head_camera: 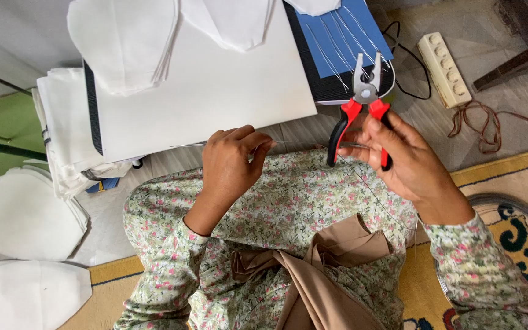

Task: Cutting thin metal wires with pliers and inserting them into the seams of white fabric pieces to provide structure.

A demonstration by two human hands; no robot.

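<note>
My right hand (pixel 406 160) grips a pair of pliers (pixel 362 101) with red and black handles, jaws open and pointing away from me. My left hand (pixel 230 162) pinches a thin metal wire (pixel 297 145) that runs across to the right hand, just above my lap in flowered cloth. The wire continues down past my right wrist toward a coil of wire (pixel 520 208) on the rug.
A white board (pixel 215 91) lies ahead with white cut fabric pieces (pixel 123 36) on it. Cut wire lengths lie on a blue sheet (pixel 343 36). A power strip (pixel 444 70) and a brown cord (pixel 490 128) lie at right. More white pieces (pixel 25 214) are stacked at left.
</note>
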